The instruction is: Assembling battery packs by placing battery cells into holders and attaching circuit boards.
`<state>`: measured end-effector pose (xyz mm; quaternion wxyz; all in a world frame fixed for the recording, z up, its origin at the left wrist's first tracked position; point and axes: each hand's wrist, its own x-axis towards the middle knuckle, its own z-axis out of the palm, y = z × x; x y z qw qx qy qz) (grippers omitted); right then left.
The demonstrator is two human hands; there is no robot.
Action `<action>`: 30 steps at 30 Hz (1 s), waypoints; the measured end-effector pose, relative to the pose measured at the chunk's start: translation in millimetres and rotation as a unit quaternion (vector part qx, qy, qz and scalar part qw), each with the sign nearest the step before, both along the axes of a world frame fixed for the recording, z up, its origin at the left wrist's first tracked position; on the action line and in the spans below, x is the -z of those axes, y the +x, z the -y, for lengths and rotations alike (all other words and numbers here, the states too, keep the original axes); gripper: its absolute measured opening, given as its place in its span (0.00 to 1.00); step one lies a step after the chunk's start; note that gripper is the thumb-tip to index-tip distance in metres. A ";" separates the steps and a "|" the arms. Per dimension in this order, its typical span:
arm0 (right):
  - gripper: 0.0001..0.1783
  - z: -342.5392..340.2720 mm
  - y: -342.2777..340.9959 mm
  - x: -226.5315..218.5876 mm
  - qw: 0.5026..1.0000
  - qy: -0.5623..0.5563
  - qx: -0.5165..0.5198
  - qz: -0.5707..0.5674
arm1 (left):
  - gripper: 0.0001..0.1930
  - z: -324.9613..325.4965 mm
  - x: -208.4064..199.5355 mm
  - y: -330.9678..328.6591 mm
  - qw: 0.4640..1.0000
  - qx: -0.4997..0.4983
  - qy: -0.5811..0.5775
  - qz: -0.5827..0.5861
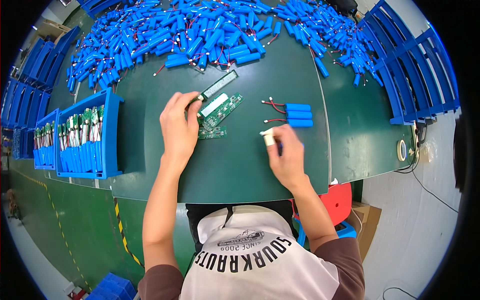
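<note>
My left hand (179, 120) pinches the lower end of a narrow green circuit board (218, 85), which is tilted up off the table. Beneath it, a green circuit board with a white strip (231, 104) and a smaller green board (214, 132) lie on the table. My right hand (286, 156) is closed, with a pale finger cot on a finger. A bit of blue, looking like a battery cell, shows between its fingers, and something small and white is at the fingertip. Just beyond it lie blue batteries (299, 115) side by side, their red leads pointing left.
A large heap of blue batteries (200, 37) covers the table's far side. At left, a blue bin (113, 135) holds upright batteries with boards, beside a smaller similar bin (46, 164). A blue rack (407, 65) and a tape roll (401, 150) are at right.
</note>
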<state>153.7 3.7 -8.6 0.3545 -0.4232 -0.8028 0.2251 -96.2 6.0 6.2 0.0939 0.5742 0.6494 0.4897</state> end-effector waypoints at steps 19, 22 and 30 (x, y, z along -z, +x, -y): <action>0.13 15.6 -21.3 -17.8 0.975 0.004 -0.146 0.167 | 0.19 105.8 30.4 56.0 0.972 0.152 -0.029 -0.175; 0.12 16.6 -19.4 -13.2 0.977 0.007 -0.149 0.152 | 0.20 105.5 30.8 57.1 0.973 0.150 -0.019 -0.176; 0.10 14.5 -29.9 -24.3 0.949 0.062 -0.165 0.262 | 0.15 98.8 23.1 52.5 0.978 0.164 -0.040 -0.124</action>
